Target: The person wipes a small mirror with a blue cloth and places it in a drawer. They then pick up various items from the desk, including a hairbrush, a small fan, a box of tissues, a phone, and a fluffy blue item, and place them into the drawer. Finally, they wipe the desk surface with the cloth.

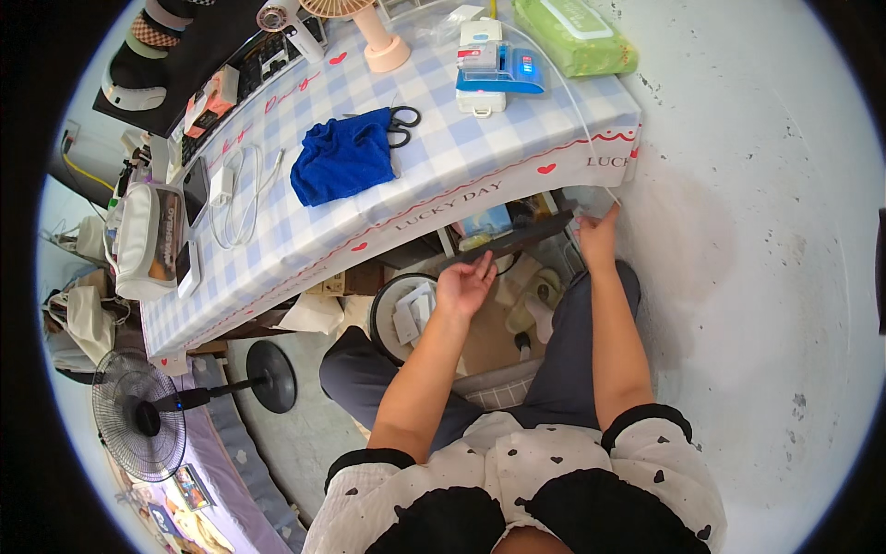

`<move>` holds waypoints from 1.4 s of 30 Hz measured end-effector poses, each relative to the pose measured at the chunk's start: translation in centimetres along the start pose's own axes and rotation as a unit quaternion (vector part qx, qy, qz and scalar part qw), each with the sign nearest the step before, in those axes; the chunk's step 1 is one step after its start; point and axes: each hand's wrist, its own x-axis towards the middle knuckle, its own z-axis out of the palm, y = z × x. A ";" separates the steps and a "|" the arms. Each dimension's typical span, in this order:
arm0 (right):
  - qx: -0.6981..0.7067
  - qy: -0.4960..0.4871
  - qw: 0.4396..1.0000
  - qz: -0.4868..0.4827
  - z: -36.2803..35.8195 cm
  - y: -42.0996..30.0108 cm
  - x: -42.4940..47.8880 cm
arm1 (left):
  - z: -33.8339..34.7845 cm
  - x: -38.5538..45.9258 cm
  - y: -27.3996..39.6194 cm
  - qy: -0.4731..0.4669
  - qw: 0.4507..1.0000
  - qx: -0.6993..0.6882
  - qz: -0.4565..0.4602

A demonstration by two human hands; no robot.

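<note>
Below the table's front edge, a dark drawer front [529, 235] stands pulled out, with packets [488, 220] visible in the drawer behind it. My left hand [467, 285], palm partly up, has its fingertips at the near edge of this front. At its right end my right hand [599, 232] holds the corner, close to the wall. A white cable [578, 104] runs down from the tabletop to my right fingers. On the table lie a blue cloth [342, 156] and black-handled scissors [403, 127], the blades partly under the cloth.
A checked tablecloth [429, 187] covers the table. On it are a blue battery charger [502, 82], green wipes pack [574, 34], small pink fan [384, 52] and coiled charger cable [242, 201]. A waste bin [377, 325] stands between my knees; a pedestal fan [142, 415] is at left.
</note>
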 end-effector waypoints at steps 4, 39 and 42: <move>-0.015 -0.010 1.000 0.018 -0.9 -1.0 -1.1 | -0.2 2.1 0.8 -0.036 0.999 0.003 0.020; -0.414 -0.166 0.685 -0.576 19.6 -28.1 -11.1 | -13.7 -20.7 8.1 -0.178 0.897 0.397 0.083; -0.369 -0.224 0.709 -0.558 21.3 -28.0 -12.9 | -14.6 -23.0 12.0 -0.114 0.882 0.413 0.195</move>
